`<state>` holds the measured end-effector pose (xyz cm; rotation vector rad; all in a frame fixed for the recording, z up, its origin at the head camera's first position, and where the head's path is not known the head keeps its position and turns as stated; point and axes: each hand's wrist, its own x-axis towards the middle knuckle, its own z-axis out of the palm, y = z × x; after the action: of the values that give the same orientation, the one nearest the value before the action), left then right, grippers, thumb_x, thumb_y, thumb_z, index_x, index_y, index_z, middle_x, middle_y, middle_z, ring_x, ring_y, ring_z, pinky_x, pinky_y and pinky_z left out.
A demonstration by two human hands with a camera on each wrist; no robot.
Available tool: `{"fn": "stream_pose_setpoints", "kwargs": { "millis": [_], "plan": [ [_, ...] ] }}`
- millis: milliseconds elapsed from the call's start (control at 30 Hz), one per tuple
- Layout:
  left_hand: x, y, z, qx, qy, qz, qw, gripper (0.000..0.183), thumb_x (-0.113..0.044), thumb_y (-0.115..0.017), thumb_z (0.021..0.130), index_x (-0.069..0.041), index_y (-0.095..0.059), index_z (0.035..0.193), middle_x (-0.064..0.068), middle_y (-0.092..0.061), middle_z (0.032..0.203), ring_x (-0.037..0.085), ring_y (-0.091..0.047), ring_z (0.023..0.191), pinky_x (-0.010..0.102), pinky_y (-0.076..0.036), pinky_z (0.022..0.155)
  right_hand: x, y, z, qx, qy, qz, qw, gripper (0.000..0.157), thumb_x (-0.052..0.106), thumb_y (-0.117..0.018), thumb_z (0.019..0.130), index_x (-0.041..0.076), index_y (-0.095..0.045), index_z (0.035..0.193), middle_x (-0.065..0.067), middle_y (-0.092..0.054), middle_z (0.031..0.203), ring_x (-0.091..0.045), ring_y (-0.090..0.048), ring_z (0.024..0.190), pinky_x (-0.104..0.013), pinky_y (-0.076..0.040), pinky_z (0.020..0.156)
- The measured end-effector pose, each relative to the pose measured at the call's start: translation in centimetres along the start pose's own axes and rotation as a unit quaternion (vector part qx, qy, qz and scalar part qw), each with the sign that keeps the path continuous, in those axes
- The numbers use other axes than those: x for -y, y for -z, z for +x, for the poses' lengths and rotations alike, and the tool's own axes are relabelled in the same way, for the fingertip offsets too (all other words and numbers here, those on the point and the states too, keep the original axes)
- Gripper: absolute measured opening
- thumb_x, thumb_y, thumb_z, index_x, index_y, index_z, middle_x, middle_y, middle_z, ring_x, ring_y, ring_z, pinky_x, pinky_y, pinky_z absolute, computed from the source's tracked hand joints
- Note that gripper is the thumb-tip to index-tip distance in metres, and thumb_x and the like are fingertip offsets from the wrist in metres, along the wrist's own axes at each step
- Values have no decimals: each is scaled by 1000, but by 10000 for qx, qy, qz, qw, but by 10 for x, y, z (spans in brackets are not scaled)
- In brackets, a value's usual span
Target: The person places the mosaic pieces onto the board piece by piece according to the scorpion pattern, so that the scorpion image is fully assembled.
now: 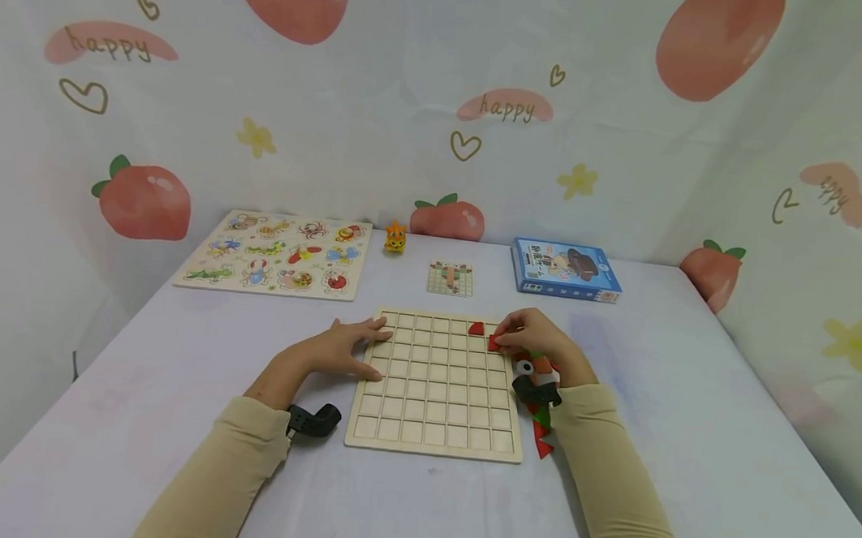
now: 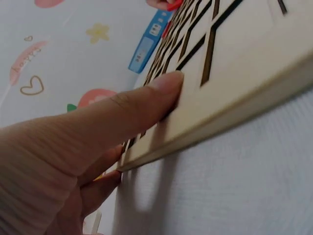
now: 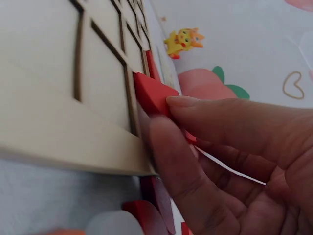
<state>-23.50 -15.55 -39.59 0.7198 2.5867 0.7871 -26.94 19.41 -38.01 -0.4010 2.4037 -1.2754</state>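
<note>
At board edge — red piece

Flat grid board, red piece at right edge

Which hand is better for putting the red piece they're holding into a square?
Probably the right hand: it already pinches the red piece near the board's right edge, beside the loose pieces. The left hand touches the opposite edge.
</note>
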Motion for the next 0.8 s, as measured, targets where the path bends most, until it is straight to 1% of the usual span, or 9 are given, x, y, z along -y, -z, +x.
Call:
{"fn": "stream_pose_setpoints", "kwargs": {
  "millis": [67,200,467,667,800],
  "plan": [
    [-1,1,0,56,63,14,10000,77,-39,-75,76,-14,-43,141,9,-20,155,32,-14,144,62,5,111,0,-3,3,-136,-184,-154,9996,19,10,-64,87,-6,-65,95,-13,-67,85,-10,-65,68,-28,-56,67],
    [-3,1,-1,89,111,8,9999,76,-39,-75,76,-14,-43,141,9,-20,156,32,-14,144,62,6,111,-1,-7,5,-274,-313,-265,9988,20,9,-64,88,-8,-66,97,-15,-69,86,-9,-65,68,-27,-55,67],
    [-2,0,-1,85,123,-75,9999,76,-39,-74,77,-15,-42,141,7,-19,156,30,-12,145,61,7,112,3,-11,3,-493,-392,-386,9973,16,7,-65,86,-7,-67,93,-11,-69,79,-7,-63,62,-26,-54,62],
    [-2,0,-1,74,86,-64,9999,76,-40,-74,77,-13,-43,141,8,-20,156,31,-12,145,62,7,111,4,-12,3,-570,-435,-330,9969,14,5,-64,86,-7,-67,93,-14,-69,82,-8,-63,63,-26,-54,62],
    [-1,-1,0,65,76,-83,9999,76,-40,-74,77,-14,-43,141,7,-20,156,30,-13,145,61,7,111,3,-10,3,-546,-423,-404,9968,16,7,-62,88,-7,-67,96,-16,-69,88,-9,-64,67,-27,-54,65]
  ]
}}
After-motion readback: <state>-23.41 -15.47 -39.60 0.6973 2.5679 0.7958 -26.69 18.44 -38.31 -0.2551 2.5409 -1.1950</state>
